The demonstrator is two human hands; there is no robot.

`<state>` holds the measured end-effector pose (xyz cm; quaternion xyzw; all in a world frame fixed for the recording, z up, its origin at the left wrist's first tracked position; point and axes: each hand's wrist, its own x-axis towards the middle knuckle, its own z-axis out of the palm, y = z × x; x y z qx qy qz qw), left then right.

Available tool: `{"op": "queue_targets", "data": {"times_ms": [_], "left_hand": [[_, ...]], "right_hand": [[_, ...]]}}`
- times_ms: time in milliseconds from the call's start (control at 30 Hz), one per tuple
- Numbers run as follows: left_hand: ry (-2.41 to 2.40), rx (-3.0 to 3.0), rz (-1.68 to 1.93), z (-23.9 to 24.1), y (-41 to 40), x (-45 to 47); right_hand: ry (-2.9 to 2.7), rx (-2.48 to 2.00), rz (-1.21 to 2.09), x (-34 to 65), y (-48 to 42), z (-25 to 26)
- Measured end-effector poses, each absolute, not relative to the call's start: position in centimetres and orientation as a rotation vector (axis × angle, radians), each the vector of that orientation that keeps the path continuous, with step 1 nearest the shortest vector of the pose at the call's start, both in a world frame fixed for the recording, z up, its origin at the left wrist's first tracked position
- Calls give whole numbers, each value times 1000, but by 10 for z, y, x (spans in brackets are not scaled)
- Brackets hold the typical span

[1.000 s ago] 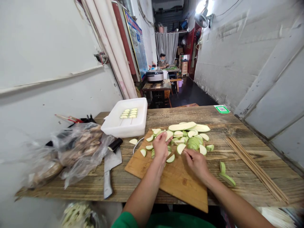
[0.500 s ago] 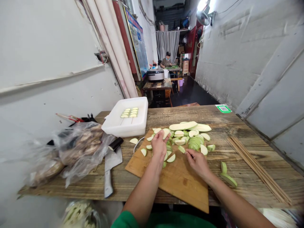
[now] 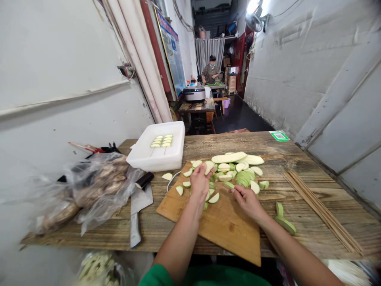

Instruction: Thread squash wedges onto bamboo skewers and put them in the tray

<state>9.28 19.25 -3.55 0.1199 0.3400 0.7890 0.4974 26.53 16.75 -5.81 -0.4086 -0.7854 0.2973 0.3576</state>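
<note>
My left hand (image 3: 200, 180) is closed on a pale zucchini slice (image 3: 209, 167), and a thin stick like a skewer tip shows just right of its fingers. Between the thumb and fingers of my right hand (image 3: 245, 197) is another zucchini slice (image 3: 228, 185), green skin facing me, held apart from the left hand. Both hands are over the wooden cutting board (image 3: 230, 226). Around them lie several cut half-round slices (image 3: 213, 198), a fanned stack of slices (image 3: 243, 179) and long zucchini pieces (image 3: 229, 157).
A white plastic tub (image 3: 154, 161) with two skewers of slices stands at the back left. A cleaver (image 3: 139, 210) and bagged mushrooms (image 3: 104, 178) lie left. Bare wooden skewers (image 3: 323, 212) and loose slices (image 3: 285, 224) lie right. A person (image 3: 210, 71) stands at a far table.
The slice in my right hand has turned from upright-tilted to nearly level, its green edge now facing me. My left hand has hardly moved. The far person's head and body are higher.
</note>
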Motion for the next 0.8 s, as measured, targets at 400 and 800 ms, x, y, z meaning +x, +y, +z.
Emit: {"op": "queue_targets", "data": {"times_ms": [400,800], "left_hand": [[796,281,1895,-36,191,96],[788,350,1935,-41,192,100]], "right_hand": [[-1980,-1067,855,264,168,-56],[-1975,-1065,834,262,170,-59]]}}
